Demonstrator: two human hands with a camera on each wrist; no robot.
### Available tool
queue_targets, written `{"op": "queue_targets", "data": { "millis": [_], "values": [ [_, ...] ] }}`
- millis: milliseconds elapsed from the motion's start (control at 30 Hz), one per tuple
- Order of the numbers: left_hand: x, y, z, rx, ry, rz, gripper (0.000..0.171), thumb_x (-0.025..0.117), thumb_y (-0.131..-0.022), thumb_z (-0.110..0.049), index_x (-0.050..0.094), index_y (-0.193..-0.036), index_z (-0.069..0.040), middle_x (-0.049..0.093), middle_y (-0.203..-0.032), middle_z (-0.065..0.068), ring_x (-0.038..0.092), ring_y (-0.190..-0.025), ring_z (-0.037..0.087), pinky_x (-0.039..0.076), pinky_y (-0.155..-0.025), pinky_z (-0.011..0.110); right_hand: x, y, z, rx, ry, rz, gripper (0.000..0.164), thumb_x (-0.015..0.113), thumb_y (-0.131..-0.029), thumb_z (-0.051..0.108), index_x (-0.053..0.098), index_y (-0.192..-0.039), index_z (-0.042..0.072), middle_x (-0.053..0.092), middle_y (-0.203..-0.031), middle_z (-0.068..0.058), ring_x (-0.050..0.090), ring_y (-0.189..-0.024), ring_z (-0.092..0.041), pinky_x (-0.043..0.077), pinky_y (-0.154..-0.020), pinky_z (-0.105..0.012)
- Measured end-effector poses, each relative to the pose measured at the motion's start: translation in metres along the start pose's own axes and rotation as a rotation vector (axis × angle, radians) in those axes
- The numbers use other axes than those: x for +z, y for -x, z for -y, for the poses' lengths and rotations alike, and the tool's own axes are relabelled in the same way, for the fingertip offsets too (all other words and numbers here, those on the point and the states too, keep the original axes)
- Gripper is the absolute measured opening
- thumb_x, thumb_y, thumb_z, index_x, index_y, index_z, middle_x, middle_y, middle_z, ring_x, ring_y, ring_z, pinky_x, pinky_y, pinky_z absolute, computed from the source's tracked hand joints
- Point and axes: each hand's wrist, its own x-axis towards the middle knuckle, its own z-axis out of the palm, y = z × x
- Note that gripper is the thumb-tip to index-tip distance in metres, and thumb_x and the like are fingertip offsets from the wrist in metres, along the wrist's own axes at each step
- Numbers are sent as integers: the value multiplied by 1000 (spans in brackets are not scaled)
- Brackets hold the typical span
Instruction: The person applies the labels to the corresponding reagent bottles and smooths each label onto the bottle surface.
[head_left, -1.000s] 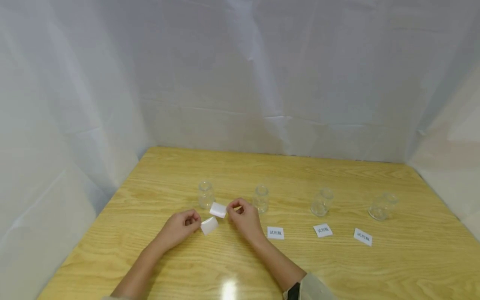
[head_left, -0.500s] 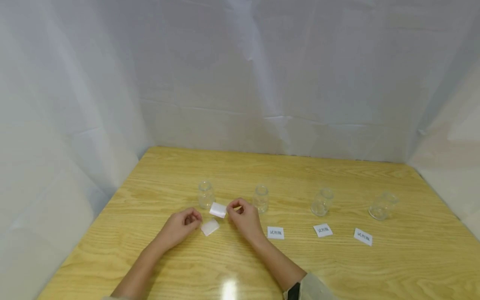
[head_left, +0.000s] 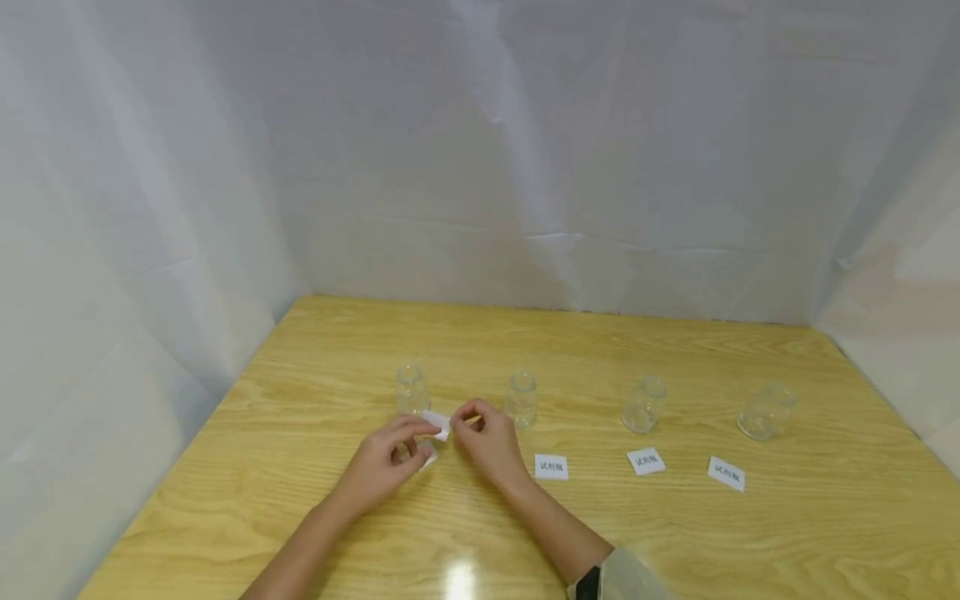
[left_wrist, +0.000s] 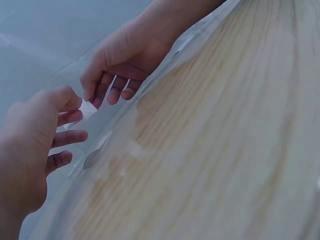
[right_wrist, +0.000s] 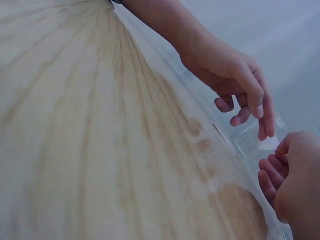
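My right hand (head_left: 491, 442) pinches the edge of a small white label (head_left: 437, 423) between thumb and forefinger, close to the leftmost glass bottle (head_left: 410, 387). From the left, my left hand (head_left: 382, 462) reaches to this label. Its extended fingers touch the label while the thumb stands apart, as the right wrist view shows with the left hand (right_wrist: 235, 80) above the label (right_wrist: 268, 144). Under the left thumb a second blank white piece (head_left: 430, 455) shows, mostly hidden. In the left wrist view both hands meet at the label (left_wrist: 88, 109).
More clear glass bottles stand in a row to the right: one (head_left: 521, 400) behind the right hand, another (head_left: 644, 405), and one at the far right (head_left: 763, 413). Three labels with written characters lie before them (head_left: 551, 467). White sheeting (head_left: 420, 167) encloses the wooden table (head_left: 712, 550).
My left hand has let go of the blank white piece and moved right, its fingers now spread over to the label. The right hand keeps its pinch, nearly still.
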Motion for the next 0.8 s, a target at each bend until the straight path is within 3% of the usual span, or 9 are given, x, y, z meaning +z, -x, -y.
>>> {"op": "queue_targets", "data": {
  "millis": [33, 200, 300, 467, 733, 800],
  "values": [
    [2, 1, 6, -7, 0, 14, 25, 65, -84, -3, 64, -109, -6, 59, -110, 3, 53, -73, 10, 44, -51, 22, 0, 0, 0, -6, 0, 8, 5, 62, -84, 4, 63, -84, -1, 63, -72, -12, 58, -56, -27, 38, -46, -17],
    [3, 1, 6, -25, 7, 36, 29, 64, -85, -4, 61, -114, -3, 57, -113, 7, 54, -76, 13, 45, -53, 22, 0, -2, -6, -27, 24, 64, 6, 63, -84, 9, 63, -85, 3, 58, -61, -4, 51, -51, -10, 39, -45, -19],
    [4, 1, 6, -31, 22, 30, 29, 64, -85, -4, 61, -114, -2, 58, -112, 9, 54, -76, 13, 45, -53, 23, 0, -1, -6, -44, 32, 102, 5, 63, -84, 9, 64, -85, 4, 58, -63, -1, 49, -50, -6, 38, -45, -18],
    [2, 2, 3, -118, 56, 33, 24, 62, -87, -7, 63, -112, -6, 58, -112, 5, 56, -78, 13, 47, -57, 24, 0, 0, -3, -36, 23, 149, 4, 63, -85, 7, 64, -87, 4, 59, -68, -1, 48, -51, -6, 38, -45, -17],
    [2, 1, 5, -197, 40, 24, 21, 65, -87, -14, 63, -107, -10, 60, -106, 1, 55, -78, 12, 48, -61, 26, -6, 10, 26, -46, -37, 229, 9, 61, -87, 6, 60, -90, -3, 58, -70, -22, 46, -51, -9, 35, -43, -16],
    [2, 1, 5, -224, 41, 2, 20, 67, -85, -15, 64, -104, -12, 61, -100, -1, 56, -76, 12, 48, -60, 26, -5, 9, 24, -44, -34, 240, 10, 61, -88, 8, 61, -91, -2, 58, -71, -21, 46, -51, -9, 35, -43, -16]
  ]
}}
